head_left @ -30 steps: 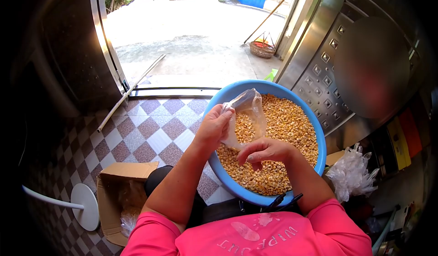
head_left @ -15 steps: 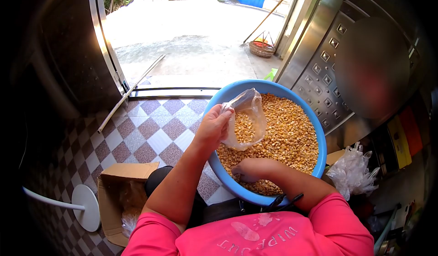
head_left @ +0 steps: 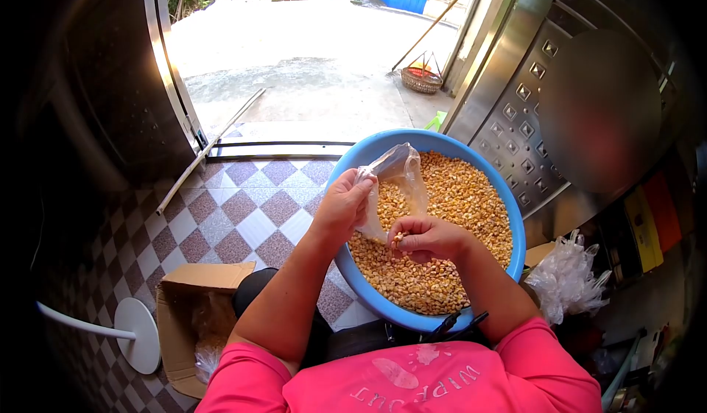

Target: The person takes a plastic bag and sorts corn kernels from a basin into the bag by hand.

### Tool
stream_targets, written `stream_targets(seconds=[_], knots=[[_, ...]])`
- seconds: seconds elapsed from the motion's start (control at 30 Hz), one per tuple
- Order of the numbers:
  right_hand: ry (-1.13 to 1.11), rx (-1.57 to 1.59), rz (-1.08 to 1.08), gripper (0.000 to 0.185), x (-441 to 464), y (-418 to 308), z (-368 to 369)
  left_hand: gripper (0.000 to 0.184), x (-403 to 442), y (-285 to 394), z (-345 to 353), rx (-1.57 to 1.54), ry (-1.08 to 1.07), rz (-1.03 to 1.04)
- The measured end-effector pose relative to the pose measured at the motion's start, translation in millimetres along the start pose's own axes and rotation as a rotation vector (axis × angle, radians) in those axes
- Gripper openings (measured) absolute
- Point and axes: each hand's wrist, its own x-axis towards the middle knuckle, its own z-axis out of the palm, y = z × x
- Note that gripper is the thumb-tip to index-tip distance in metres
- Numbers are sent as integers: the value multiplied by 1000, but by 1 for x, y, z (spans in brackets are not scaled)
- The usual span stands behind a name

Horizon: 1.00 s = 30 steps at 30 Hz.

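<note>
A large blue basin [head_left: 518, 255] in front of me holds a thick layer of yellow corn kernels [head_left: 471, 214]. My left hand [head_left: 346, 201] pinches the rim of a clear plastic bag [head_left: 403, 168], which hangs over the basin's left side with its mouth toward the right. Kernels show through or behind the thin plastic; which of the two I cannot tell. Just below the bag's lower edge, my right hand [head_left: 427, 238] is closed around some corn kernels, a few showing at its fingertips.
An open cardboard box [head_left: 177, 325] with plastic bags in it stands left of my legs, beside a white round base [head_left: 138, 327]. Right of the basin lies a bundle of clear bags [head_left: 571, 277]. Past the doorway sit a wicker basket [head_left: 422, 82] and a white pole [head_left: 210, 152].
My right hand has come up out of the corn, rising toward the bag with kernels in its fingers. My left hand and the bag have hardly moved.
</note>
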Motion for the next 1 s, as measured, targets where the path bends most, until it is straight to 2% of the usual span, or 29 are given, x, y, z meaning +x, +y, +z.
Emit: stream_targets(seconds=[0.1, 0.13, 0.2, 0.23, 0.37, 0.47, 0.67, 0.73, 0.77, 0.83, 0.87, 0.93, 0.97, 1.0], knots=[[220, 407, -308, 20, 5, 3, -7, 6, 0, 0, 1, 3, 1, 0], [220, 406, -308, 20, 8, 2, -7, 6, 0, 0, 1, 4, -1, 0], [512, 455, -337, 23, 15, -1, -7, 6, 1, -1, 1, 5, 0, -2], [433, 436, -370, 32, 17, 0, -13, 7, 1, -1, 1, 6, 1, -4], [436, 483, -461, 43, 27, 6, -13, 7, 0, 0, 1, -11, 0, -8], [372, 414, -524, 52, 29, 4, -12, 7, 0, 0, 2, -7, -5, -4], [469, 151, -549, 59, 27, 1, -9, 6, 0, 0, 3, 1, 2, -8], [604, -312, -592, 54, 28, 5, -14, 6, -1, 1, 4, 2, -3, -6], [605, -313, -593, 54, 27, 6, -14, 6, 0, 1, 3, 3, -3, -6], [652, -447, -556, 42, 25, 5, -12, 6, 0, 0, 2, 1, -8, -2], [652, -446, -557, 42, 20, 1, -11, 6, 0, 0, 2, 2, -8, -3], [380, -140, -402, 30, 5, -8, -4, 7, 0, 0, 1, 4, -4, 0], [379, -140, -402, 30, 1, -11, -1, 7, 0, 0, 1, 4, -3, 1], [218, -176, -299, 29, -2, -13, 3, 7, 0, 0, 1, 4, -4, -2]])
